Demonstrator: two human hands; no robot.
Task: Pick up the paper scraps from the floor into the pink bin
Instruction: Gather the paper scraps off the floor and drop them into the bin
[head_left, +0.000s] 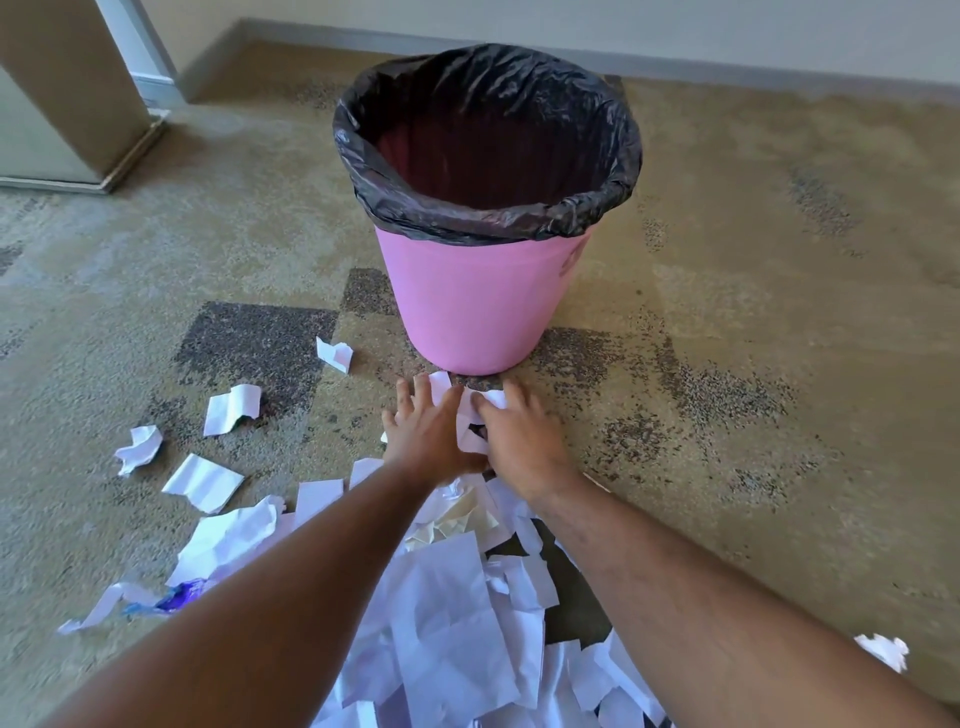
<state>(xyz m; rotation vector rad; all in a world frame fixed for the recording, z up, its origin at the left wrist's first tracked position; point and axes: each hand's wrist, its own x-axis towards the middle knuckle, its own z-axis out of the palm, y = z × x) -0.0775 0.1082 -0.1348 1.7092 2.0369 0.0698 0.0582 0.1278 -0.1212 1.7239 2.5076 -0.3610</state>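
The pink bin, lined with a black bag, stands upright on the carpet ahead of me. Both hands press on white paper scraps lying on the floor just in front of the bin's base. My left hand lies flat with fingers spread over the scraps. My right hand curls its fingers around the same scraps from the right. A large heap of torn white paper lies between my forearms. The bin's inside looks dark; I cannot tell what is in it.
Loose scraps lie to the left, and one at the right. A purple wrapper sits at the left of the heap. A cabinet corner stands at the back left, a wall behind.
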